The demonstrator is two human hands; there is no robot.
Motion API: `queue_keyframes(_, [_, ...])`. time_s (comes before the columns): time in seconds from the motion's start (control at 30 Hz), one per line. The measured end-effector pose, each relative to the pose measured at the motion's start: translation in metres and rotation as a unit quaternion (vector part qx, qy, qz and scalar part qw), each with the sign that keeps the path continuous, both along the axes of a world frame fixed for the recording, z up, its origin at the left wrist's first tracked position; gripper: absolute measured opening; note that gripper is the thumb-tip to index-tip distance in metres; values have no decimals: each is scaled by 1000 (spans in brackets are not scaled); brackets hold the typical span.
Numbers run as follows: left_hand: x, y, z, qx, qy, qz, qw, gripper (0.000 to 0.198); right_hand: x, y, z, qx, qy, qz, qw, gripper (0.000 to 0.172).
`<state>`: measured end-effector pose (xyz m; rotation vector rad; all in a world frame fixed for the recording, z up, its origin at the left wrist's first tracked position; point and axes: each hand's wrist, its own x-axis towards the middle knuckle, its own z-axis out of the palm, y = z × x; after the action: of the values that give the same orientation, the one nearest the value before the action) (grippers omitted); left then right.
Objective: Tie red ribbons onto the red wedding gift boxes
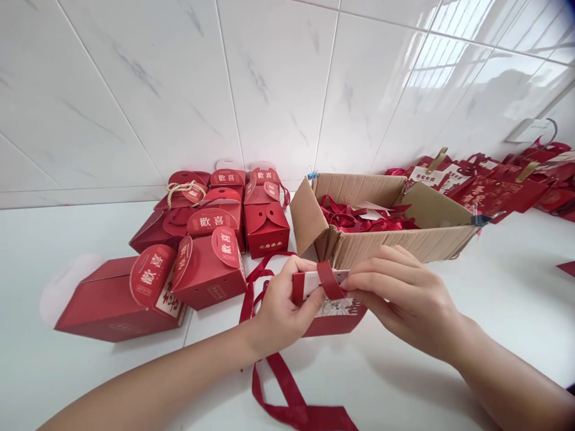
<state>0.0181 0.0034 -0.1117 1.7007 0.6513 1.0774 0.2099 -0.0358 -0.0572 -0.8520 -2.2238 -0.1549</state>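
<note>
My left hand [281, 308] and my right hand [399, 296] meet over a small red gift box [335, 320] standing on the white surface. Both hands pinch a red ribbon [330, 280] looped over the box's white top edge. The ribbon's long tail [287, 389] trails down toward the near edge, and another loop of it curves up behind my left hand. Most of the box is hidden by my fingers.
A cluster of closed red gift boxes [211, 239] with round flaps lies at the left. An open cardboard carton [381, 239] holding red ribbons stands just behind my hands. Flat red boxes and bags [494, 185] line the tiled wall at the right.
</note>
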Motion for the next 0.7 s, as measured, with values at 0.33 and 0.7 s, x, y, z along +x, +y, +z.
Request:
queue_keyframes(0.33, [-3, -1, -2, 86, -19, -11, 996, 11, -7, 1, -1, 29, 56, -23, 998, 9])
queue_keyframes(0.7, [-22, 0, 33, 137, -26, -151, 979, 23, 3, 0, -5, 64, -59, 71, 994, 14])
